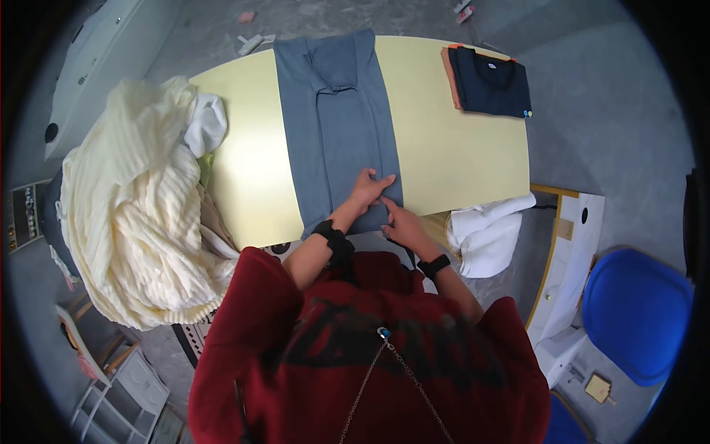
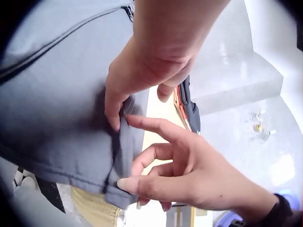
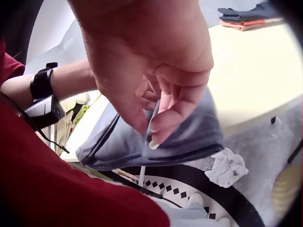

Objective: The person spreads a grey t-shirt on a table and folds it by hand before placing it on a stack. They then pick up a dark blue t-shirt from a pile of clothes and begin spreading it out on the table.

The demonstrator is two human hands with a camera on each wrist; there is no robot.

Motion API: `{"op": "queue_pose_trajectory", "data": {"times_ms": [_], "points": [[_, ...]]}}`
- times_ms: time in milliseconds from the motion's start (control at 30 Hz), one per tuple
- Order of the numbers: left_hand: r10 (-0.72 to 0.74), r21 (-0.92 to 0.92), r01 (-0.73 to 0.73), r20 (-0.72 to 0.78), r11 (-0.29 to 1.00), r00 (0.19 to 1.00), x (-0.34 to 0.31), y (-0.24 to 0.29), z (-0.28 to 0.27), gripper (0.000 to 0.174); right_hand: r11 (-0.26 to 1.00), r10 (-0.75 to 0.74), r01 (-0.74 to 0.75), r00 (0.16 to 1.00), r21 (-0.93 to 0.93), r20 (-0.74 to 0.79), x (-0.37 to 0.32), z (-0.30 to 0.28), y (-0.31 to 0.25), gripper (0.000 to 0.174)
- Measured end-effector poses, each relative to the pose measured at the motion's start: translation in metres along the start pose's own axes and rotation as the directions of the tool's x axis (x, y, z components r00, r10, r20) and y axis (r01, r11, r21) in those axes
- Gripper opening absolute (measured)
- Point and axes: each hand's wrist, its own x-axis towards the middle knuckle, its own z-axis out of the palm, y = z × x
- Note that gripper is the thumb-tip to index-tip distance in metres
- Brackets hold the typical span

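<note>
Gray floor [image 1: 614, 133], smooth, around the tbl.
Tbl. [image 1: 436, 163]: pale yellow top, curved far edge.
Item 1, gray garment [image 1: 347, 133]: ctr. of tbl., laid lengthwise, far edge to near edge; near end slightly over the near edge; dark fold lines along its length.
Item 2, L hand [image 1: 362, 191]: on near end of item 1, R of its middle; fingers bent down, tips on the cloth, thumb held apart; no firm grasp, i.e. released.
Item 3, R hand [image 1: 405, 228]: at near R corner of item 1; grasping its edge, pinched btwn. thumb and fingers.
Item 4, folded clothes [image 1: 494, 83]: far R of tbl., navy on top, orange edges under.
Item 5, cream knit heap [image 1: 148, 207]: L side, over tbl. edge; white cloth [image 1: 205, 126] at its far R side.
Item 6, white fabric [image 1: 488, 240]: near R, beyond tbl. edge, lower than top.
Item 7, blue chair [image 1: 637, 317]: near R, well apart from tbl.
</note>
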Motion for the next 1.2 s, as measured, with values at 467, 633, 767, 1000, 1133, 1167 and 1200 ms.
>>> {"op": "queue_pose_trajectory", "data": {"times_ms": [467, 633, 767, 1000, 1133, 1167, 1200], "points": [[0.383, 0.936, -0.174, 0.047, 0.306, 0.923, -0.039, -0.034, -0.008, 0.031, 0.979, -0.022, 0.037, 0.997, 0.202, -0.075, -0.024, 0.01, 0.051, 0.032], [0.606, 0.881, -0.355, 0.104, 0.311, 0.789, -0.074, -0.042, -0.036, 0.033, 1.0, -0.022, 0.022, 0.999, 0.0, -0.035, -0.021, 0.008, 0.048, 0.028], [0.789, 0.903, -0.198, -0.206, 0.381, 0.579, -0.106, -0.054, -0.078, 0.038, 0.995, -0.072, 0.061, 0.986, -0.073, -0.153, -0.017, 0.005, 0.043, 0.026], [0.627, 0.989, -0.082, -0.012, 0.12, 0.779, -0.112, -0.093, -0.103, 0.031, 0.993, -0.1, 0.093, 0.991, -0.077, -0.092, -0.01, 0.004, 0.025, 0.031], [0.684, 0.919, -0.259, -0.016, 0.297, 0.729, -0.106, -0.108, -0.103, 0.016, 0.987, -0.097, 0.092, 0.995, -0.129, -0.032, -0.009, 0.009, 0.029, 0.035], [0.685, 0.92, -0.259, -0.015, 0.295, 0.728, -0.104, -0.109, -0.103, 0.016, 0.988, -0.099, 0.096, 0.995, -0.121, -0.022, -0.009, 0.01, 0.03, 0.037], [0.632, 0.779, -0.359, -0.061, 0.514, 0.772, -0.101, -0.109, -0.103, 0.017, 0.988, -0.102, 0.1, 0.995, -0.114, -0.012, -0.009, 0.011, 0.031, 0.038]]}}
